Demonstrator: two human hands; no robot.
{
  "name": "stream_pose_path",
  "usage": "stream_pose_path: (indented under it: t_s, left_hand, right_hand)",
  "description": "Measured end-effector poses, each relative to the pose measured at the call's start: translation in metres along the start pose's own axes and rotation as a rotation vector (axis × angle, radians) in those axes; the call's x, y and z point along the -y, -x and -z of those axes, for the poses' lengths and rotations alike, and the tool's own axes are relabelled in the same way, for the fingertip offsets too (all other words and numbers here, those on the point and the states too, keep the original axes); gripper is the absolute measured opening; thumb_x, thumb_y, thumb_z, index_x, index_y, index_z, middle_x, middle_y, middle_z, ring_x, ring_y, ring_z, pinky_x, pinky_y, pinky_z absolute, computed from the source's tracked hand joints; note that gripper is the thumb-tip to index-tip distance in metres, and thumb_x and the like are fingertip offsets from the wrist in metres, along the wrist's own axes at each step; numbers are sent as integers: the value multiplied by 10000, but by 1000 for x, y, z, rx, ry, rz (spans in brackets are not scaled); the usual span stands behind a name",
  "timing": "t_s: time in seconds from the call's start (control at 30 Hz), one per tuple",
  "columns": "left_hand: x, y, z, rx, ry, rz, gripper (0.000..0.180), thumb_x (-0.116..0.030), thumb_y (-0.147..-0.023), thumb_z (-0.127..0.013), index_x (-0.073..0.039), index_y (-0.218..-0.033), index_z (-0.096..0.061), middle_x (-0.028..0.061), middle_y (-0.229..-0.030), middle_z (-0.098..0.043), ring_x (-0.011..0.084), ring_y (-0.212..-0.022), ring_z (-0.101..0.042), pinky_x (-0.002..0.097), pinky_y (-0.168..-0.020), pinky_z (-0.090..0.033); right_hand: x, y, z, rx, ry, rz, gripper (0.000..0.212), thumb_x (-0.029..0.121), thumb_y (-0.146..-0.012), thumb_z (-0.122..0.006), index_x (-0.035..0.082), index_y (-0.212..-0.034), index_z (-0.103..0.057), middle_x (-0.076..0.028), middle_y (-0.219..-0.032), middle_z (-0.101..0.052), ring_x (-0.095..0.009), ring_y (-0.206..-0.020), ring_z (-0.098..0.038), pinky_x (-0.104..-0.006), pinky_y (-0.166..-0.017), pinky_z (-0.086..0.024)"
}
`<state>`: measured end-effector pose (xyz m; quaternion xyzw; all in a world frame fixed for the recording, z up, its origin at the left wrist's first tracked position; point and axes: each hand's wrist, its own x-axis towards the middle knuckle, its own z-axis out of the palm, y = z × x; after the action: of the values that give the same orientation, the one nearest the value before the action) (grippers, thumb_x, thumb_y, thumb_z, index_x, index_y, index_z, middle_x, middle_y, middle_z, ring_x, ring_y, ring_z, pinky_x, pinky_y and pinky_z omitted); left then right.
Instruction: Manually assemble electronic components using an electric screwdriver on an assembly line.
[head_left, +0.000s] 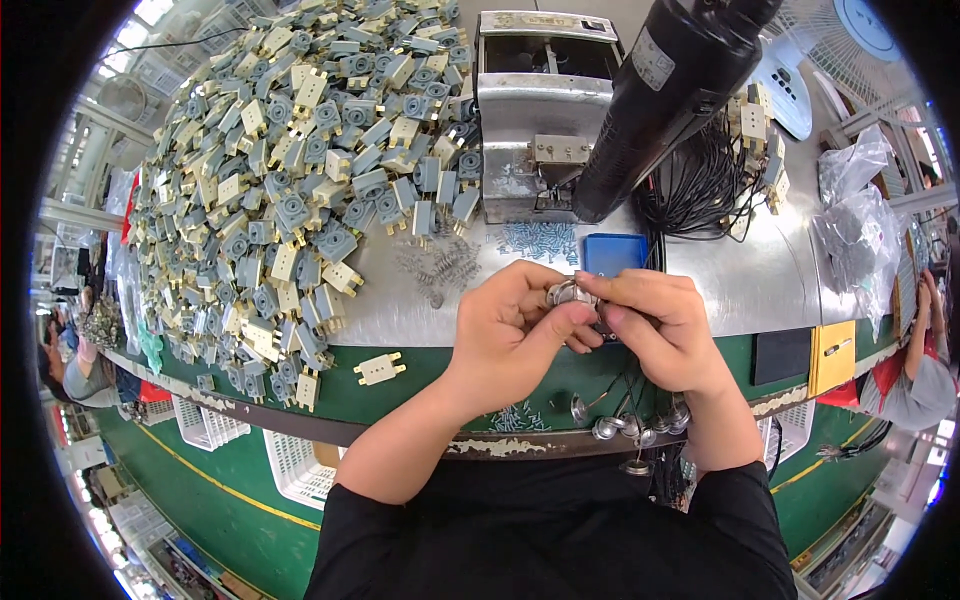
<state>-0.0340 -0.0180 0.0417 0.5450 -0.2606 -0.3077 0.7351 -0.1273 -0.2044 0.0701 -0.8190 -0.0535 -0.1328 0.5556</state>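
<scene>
In front of me, above the near edge of the metal sheet, my left hand [508, 335] and my right hand [665, 328] meet. Between their fingertips is a small, shiny, round metal part [568, 293]. The left fingers curl around it, while the right thumb and fingers pinch its right side. The fingers cover much of the part, so its underside is hidden. Several similar round metal parts [630, 425] with dark wires lie at the table edge below my right hand. A blue tray [615, 252] sits just beyond the hands.
A large heap of grey-and-cream blocks [300, 170] covers the left side. Beyond my hands are a metal machine [545, 110], a black cylinder [660, 100], blue screws [540, 240], springs [438, 265] and black cables [700, 185]. One cream block [379, 369] lies nearer me. People work at both sides.
</scene>
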Motion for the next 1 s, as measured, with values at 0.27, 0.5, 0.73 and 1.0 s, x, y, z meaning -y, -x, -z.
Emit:
stream_pose_path:
  t_s: [0.27, 0.5, 0.73, 1.0]
  left_hand:
    - [-68, 32, 37, 122, -978, -274, 303, -93, -908, -796, -14, -1179, -684, 91, -1020, -763, 179, -718, -713, 310, -642, -572]
    - [-68, 107, 115, -123, -1519, -36, 343, -110, -735, -841, -82, -1058, -729, 73, -1014, -693, 306, -831, -712, 389, -688, -555]
    - [-46, 125, 136, -153, -1167, -24, 363, -28, -770, -841, -36, -1109, -712, 80, -1035, -670, 248, -891, -734, 354, -710, -581]
    - [-44, 113, 107, -211, -51, -68, 599, 46, -828, -812, 8, -1352, -523, 152, -1226, -592, 309, -1044, -743, 402, -831, -690]
  right_hand:
    - [-8, 3, 30, 98, 529, 51, 516, 125, -670, -863, 22, -1159, -734, -76, -828, -598, -249, -827, -554, -378, -714, -444]
    - [0, -4, 13, 224, 744, -34, 249, 78, -712, -808, 16, -925, -695, -121, -897, -604, -367, -882, -558, -425, -838, -447]
    - [-14, 0, 7, 306, 727, -76, 171, -27, -743, -711, 7, -869, -602, -129, -907, -595, -370, -887, -511, -443, -877, -407]
    - [-12, 0, -2, 120, 710, -13, 198, -40, -793, -718, -4, -913, -566, -139, -980, -587, -372, -911, -530, -446, -847, -423]
